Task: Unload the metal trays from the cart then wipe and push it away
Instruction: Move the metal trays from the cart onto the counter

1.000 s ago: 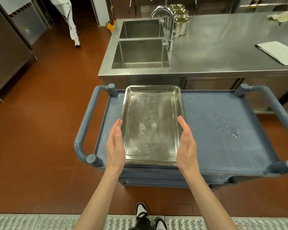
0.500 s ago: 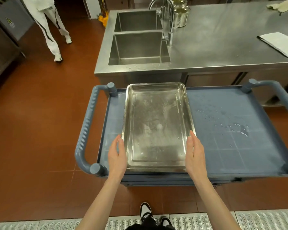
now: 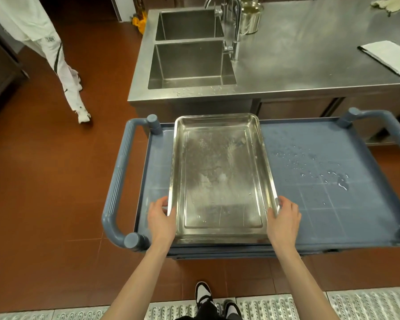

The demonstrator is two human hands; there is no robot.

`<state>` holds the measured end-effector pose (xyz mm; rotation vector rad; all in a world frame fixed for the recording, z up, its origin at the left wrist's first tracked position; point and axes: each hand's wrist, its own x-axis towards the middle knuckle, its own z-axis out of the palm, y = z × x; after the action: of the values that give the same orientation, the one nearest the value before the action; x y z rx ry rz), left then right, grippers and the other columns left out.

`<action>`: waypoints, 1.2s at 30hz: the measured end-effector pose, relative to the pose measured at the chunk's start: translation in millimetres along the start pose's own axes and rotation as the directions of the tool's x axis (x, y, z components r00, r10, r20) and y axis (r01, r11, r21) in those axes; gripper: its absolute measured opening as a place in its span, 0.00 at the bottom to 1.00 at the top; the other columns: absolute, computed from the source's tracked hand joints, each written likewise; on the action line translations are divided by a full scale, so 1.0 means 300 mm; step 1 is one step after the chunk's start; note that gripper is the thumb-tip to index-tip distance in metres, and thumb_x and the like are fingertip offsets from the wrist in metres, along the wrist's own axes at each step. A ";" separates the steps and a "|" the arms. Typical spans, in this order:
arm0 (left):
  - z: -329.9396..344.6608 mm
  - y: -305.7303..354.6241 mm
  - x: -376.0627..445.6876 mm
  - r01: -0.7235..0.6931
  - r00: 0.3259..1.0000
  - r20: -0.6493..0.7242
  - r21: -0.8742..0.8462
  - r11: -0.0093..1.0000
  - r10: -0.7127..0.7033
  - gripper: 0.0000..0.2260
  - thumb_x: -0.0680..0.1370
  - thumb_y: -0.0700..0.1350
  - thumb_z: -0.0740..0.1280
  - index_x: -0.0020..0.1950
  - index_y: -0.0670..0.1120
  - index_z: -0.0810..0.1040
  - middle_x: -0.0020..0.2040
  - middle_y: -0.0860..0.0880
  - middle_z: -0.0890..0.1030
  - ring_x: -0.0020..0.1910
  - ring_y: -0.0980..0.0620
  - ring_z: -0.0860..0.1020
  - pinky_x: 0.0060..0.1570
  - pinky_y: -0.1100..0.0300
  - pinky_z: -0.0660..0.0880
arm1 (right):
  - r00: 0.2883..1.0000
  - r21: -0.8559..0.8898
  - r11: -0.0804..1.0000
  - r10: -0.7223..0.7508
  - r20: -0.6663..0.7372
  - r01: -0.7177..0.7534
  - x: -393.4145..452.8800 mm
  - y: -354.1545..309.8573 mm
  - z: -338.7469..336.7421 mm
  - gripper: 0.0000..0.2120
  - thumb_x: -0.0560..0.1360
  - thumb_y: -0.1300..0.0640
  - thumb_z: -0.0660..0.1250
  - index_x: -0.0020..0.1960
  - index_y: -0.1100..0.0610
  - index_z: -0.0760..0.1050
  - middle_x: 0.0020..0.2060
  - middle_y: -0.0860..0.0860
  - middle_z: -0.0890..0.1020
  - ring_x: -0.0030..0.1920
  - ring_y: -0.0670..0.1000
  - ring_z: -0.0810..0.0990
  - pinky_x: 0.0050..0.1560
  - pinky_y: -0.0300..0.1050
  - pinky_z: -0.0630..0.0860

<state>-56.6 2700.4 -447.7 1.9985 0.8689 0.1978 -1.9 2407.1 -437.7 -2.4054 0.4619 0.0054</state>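
My left hand (image 3: 160,219) grips the left rim of the metal tray (image 3: 219,179) near its lower corner, fingers curled over the edge, and my right hand (image 3: 284,219) grips the opposite rim the same way, thumb along the lip. The tray is a shallow rectangle of scuffed, dull-shining steel with rounded corners and a raised flat border; it lies lengthwise at the centre of the frame on the top shelf of the cart (image 3: 321,204), toward the shelf's left end. I cannot tell whether it rests flat or is a little lifted. The cart is grey-blue plastic with a faint grid moulded into its surface, a thick ribbed tubular handle (image 3: 119,181) at its left end and another curved one at the right edge of the frame. Water droplets (image 3: 333,176) bead on the bare shelf to the right of the tray. Beyond the cart, across the upper part of the frame, stands a brushed stainless worktop (image 3: 310,54) with a double sink (image 3: 189,63), a curved tap (image 3: 234,26) and a round metal canister (image 3: 249,17) beside it. A folded white cloth (image 3: 389,57) lies flat at the upper right. The floor is smooth red-brown tile; a perforated metal grating runs along the bottom edge.
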 end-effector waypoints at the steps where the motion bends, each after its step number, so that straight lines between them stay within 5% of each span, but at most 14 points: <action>1: 0.004 0.002 0.004 0.002 1.000 -0.004 0.017 1.000 -0.002 0.12 0.83 0.48 0.71 0.65 0.46 0.80 0.57 0.50 0.77 0.48 0.55 0.79 0.51 0.58 0.76 | 1.000 0.003 1.000 0.010 -0.003 -0.010 0.003 0.000 -0.002 0.19 0.81 0.64 0.69 0.71 0.62 0.72 0.66 0.60 0.75 0.66 0.61 0.72 0.65 0.55 0.71; 9: 0.015 0.008 0.030 0.027 1.000 -0.010 0.155 0.988 -0.025 0.11 0.80 0.40 0.73 0.62 0.45 0.80 0.57 0.48 0.79 0.52 0.49 0.80 0.58 0.49 0.80 | 0.997 -0.027 0.997 0.069 0.048 -0.067 0.072 0.024 -0.019 0.13 0.79 0.62 0.72 0.61 0.64 0.75 0.57 0.60 0.79 0.58 0.60 0.75 0.56 0.53 0.72; 15: 0.015 0.034 0.033 0.070 0.997 0.003 0.240 0.968 -0.073 0.10 0.80 0.38 0.72 0.54 0.49 0.73 0.52 0.48 0.80 0.49 0.47 0.80 0.49 0.52 0.78 | 0.994 -0.058 0.997 0.065 0.093 -0.060 0.086 0.022 -0.025 0.11 0.80 0.62 0.70 0.60 0.66 0.74 0.55 0.62 0.79 0.58 0.63 0.76 0.55 0.53 0.72; 20: 0.007 0.068 0.028 0.107 0.991 0.046 0.252 0.962 -0.122 0.08 0.82 0.34 0.66 0.58 0.43 0.72 0.49 0.47 0.78 0.47 0.47 0.78 0.44 0.55 0.73 | 0.990 0.020 0.995 0.096 0.103 -0.098 0.074 0.010 -0.029 0.09 0.83 0.62 0.66 0.61 0.64 0.71 0.49 0.57 0.77 0.50 0.60 0.77 0.46 0.51 0.70; 25: 0.004 0.081 -0.007 0.088 0.993 0.062 0.188 0.978 -0.101 0.07 0.84 0.37 0.64 0.60 0.45 0.72 0.49 0.47 0.79 0.46 0.47 0.80 0.44 0.53 0.74 | 0.990 0.058 0.994 0.088 0.112 -0.095 0.053 -0.005 -0.046 0.11 0.85 0.58 0.62 0.64 0.62 0.69 0.47 0.52 0.74 0.44 0.55 0.75 0.42 0.51 0.69; 30: -0.006 0.134 -0.060 0.063 0.997 -0.055 0.099 0.993 -0.057 0.06 0.84 0.46 0.68 0.55 0.47 0.71 0.41 0.55 0.76 0.41 0.52 0.76 0.46 0.53 0.72 | 0.995 0.081 0.993 0.080 0.054 -0.084 0.046 -0.010 -0.072 0.10 0.85 0.52 0.64 0.54 0.59 0.70 0.39 0.51 0.76 0.38 0.56 0.75 0.39 0.52 0.70; 36: -0.016 0.157 -0.100 0.101 0.991 -0.088 -0.013 0.995 -0.102 0.06 0.83 0.47 0.67 0.52 0.45 0.76 0.43 0.50 0.80 0.44 0.47 0.80 0.42 0.53 0.71 | 0.992 0.130 0.984 0.117 0.046 -0.122 0.040 -0.006 -0.105 0.17 0.83 0.48 0.66 0.44 0.61 0.70 0.33 0.54 0.75 0.33 0.54 0.72 0.34 0.51 0.65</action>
<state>-57.6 2668.7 -401.3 1.9439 1.0219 0.2336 6.2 2384.6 -413.7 -2.2404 0.5706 0.0716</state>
